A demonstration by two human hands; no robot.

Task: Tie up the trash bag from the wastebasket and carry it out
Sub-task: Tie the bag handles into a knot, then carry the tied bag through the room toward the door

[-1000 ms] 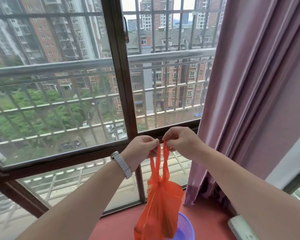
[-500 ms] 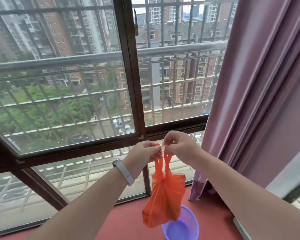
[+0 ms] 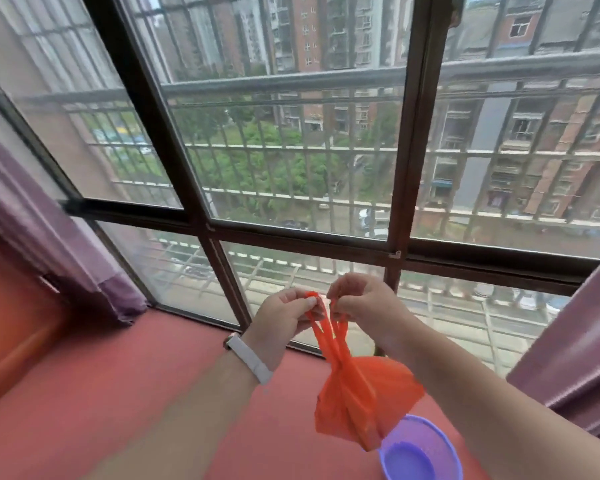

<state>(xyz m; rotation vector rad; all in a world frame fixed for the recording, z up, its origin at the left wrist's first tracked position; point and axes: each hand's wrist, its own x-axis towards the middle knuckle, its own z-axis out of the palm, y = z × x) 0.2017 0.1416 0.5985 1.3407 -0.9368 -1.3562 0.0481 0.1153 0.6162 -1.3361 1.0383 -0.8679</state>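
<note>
Item 1, orange plastic trash bag (image 3: 362, 403): hanging in the air, lifted clear of the wastebasket, its 2 handle loops drawn up and gathered together just above the bunched body. The lower corner of the bag overlaps the near rim of the basket in this view; whether it touches cannot be told.

Item 2, left hand (image 3: 286, 318): fingers pinched closed on 1 handle loop at its top end, thumb pressed against the forefinger. A white wristband (image 3: 250, 358) sits on that wrist.

Item 3, right hand (image 3: 361, 301): fingers curled and closed on the other handle loop, just beside the left hand, the 2 hands nearly touching at the fingertips.

Item 4, purple plastic wastebasket (image 3: 440, 445): round, standing on the red floor (image 3: 118, 393) below and slightly right of the bag, its inside showing pale purple.

Item 5, window frame (image 3: 194, 216): dark, with several glass panes, directly behind the hands; metal security bars (image 3: 309, 147) outside it, with apartment blocks, trees and parked cars beyond.

Item 6, purple curtain, left (image 3: 49, 237): hanging at the left edge, its hem close to the floor.

Item 7, purple curtain, right (image 3: 575, 341): hanging at the right edge.
</note>
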